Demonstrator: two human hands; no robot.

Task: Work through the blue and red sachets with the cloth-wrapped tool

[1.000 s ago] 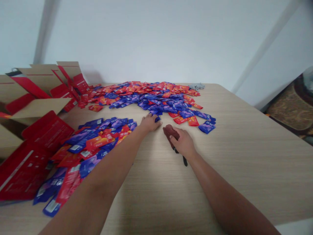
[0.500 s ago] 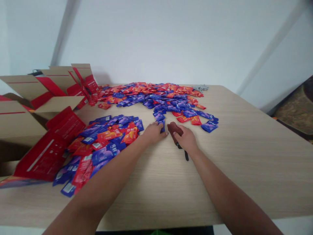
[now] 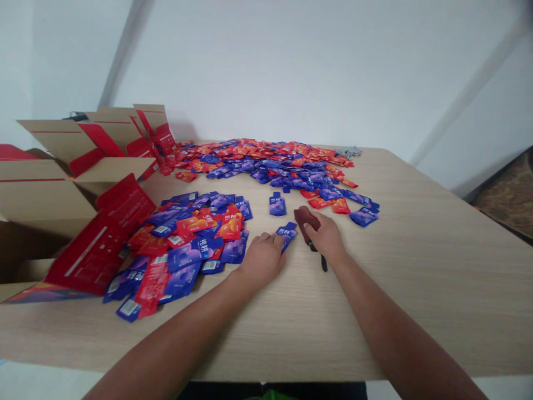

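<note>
My left hand [image 3: 263, 258] rests low over the table with its fingers on a small purple sachet [image 3: 287, 232]. The sachet's printed neck end sticks out beyond the fingertips; the rest is under them. To the right, my right hand [image 3: 328, 236] is wrapped round a dark brown object with a black strap-like tail [image 3: 305, 219], whose kind I cannot make out. Between the hands and the far heap lies a lone purple sachet [image 3: 277, 204], flat. Close by on the left is a pile of purple and red-orange sachets [image 3: 195, 224].
Open cardboard boxes [image 3: 37, 194] with red printed flaps stand along the left side. A long heap of red and purple sachets [image 3: 270, 158] spans the back of the table [image 3: 416, 266]. A grey cloth-like item [image 3: 350, 151] lies at the heap's right end.
My left hand has come nearer to me, drawing a purple sachet along the table. The right hand keeps its grip on the brown object. The view has shifted slightly.
</note>
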